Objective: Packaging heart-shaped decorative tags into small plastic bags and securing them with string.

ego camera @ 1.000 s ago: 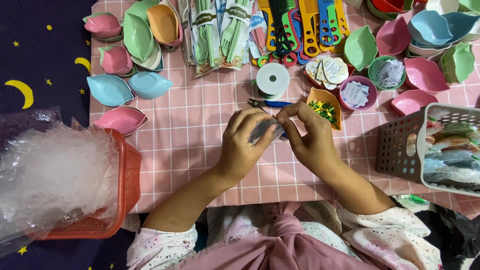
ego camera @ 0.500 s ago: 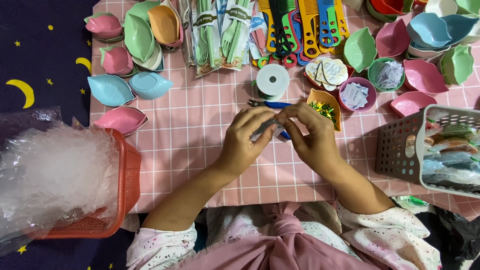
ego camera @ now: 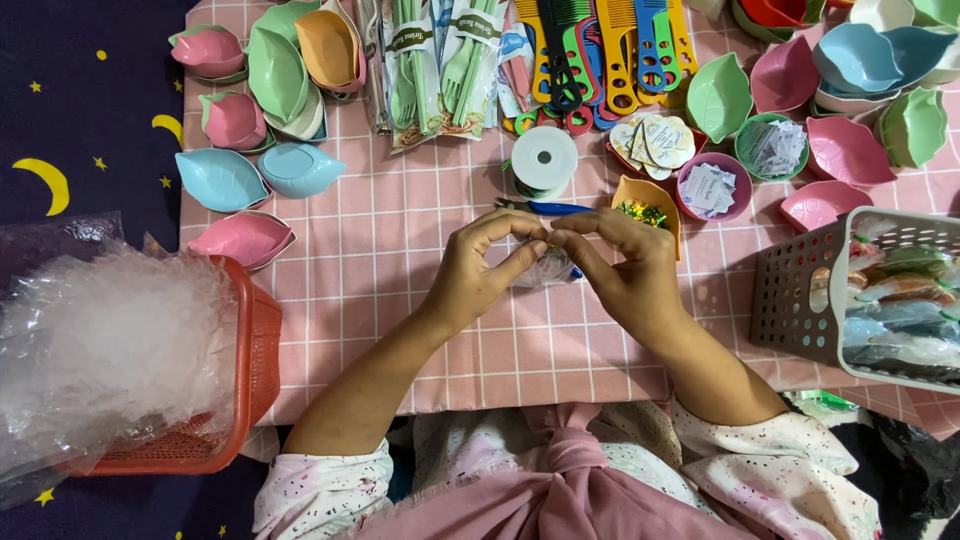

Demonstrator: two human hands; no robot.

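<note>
Clear plastic, a small packet, sits pinched between both hands at the middle of the pink checked tabletop. Left hand has its grip closed on the packet's left side, thumb and forefinger curled above it. Right hand grips the right side the same way, fingertips meeting the left hand's over the top. What is inside the packet is too small to tell.

Just beyond the hands lie blue-handled scissors, and past them a white tape roll. Right of the scissors, touching the right hand's far edge, stands an orange dish with green and yellow bits. Farther right are a purple bowl and a green bowl, both with folded white papers, and a heap of round tags.

Along the far edge run coloured combs and packs of green forks. Leaf-shaped dishes in pink, blue, green and orange crowd the far left and far right. At the right stands a grey basket of filled packets. At the near left, an orange basket holds a heap of clear bags.
</note>
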